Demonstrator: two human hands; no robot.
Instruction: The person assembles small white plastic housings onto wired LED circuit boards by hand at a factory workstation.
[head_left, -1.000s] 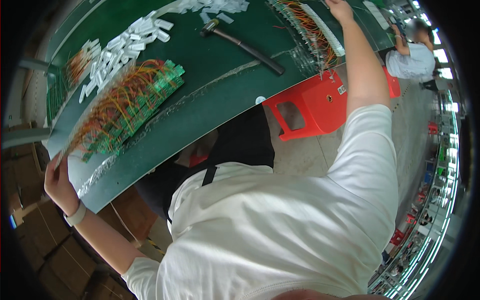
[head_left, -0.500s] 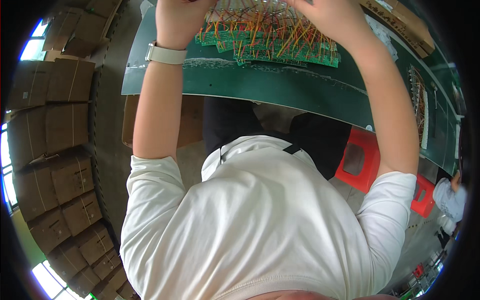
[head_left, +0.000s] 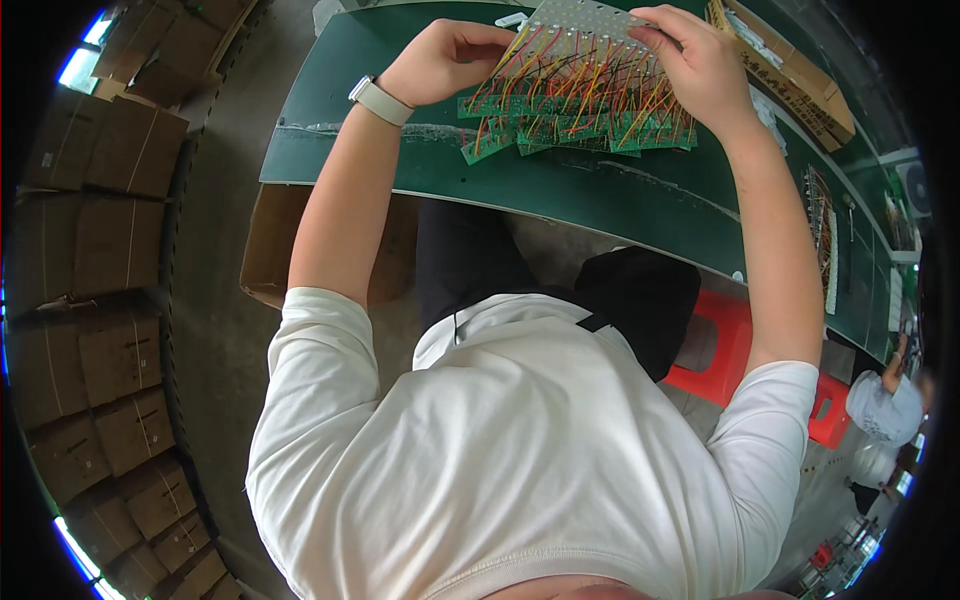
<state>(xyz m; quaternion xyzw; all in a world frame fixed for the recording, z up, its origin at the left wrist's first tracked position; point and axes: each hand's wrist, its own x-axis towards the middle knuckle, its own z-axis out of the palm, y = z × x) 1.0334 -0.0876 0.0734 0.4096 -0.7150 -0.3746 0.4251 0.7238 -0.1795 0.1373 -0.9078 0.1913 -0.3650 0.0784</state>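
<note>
A pale grey perforated plate (head_left: 590,22) is tilted at the far side of the green table (head_left: 400,165). My left hand (head_left: 445,62) pinches its left edge, with thumb and fingers together. My right hand (head_left: 697,72) grips the plate's right edge, fingers on top. Red, yellow and black wires (head_left: 575,75) hang from the plate's near side in a dense row. They run down to several green circuit boards (head_left: 560,135), which overlap on the tabletop. Parts of the plate's side edges are hidden by my fingers.
An open cardboard box (head_left: 790,75) stands at the far right of the table. Another wired strip (head_left: 822,235) lies on the right. Red stools (head_left: 725,340) stand below the table edge. Stacked cartons (head_left: 120,240) line the left. A co-worker (head_left: 888,405) is at the right.
The whole view has shifted, bringing both hands and more of the plate into the picture. The circuit boards now sit farther right and slightly lower in view, with their ends fanned differently.
</note>
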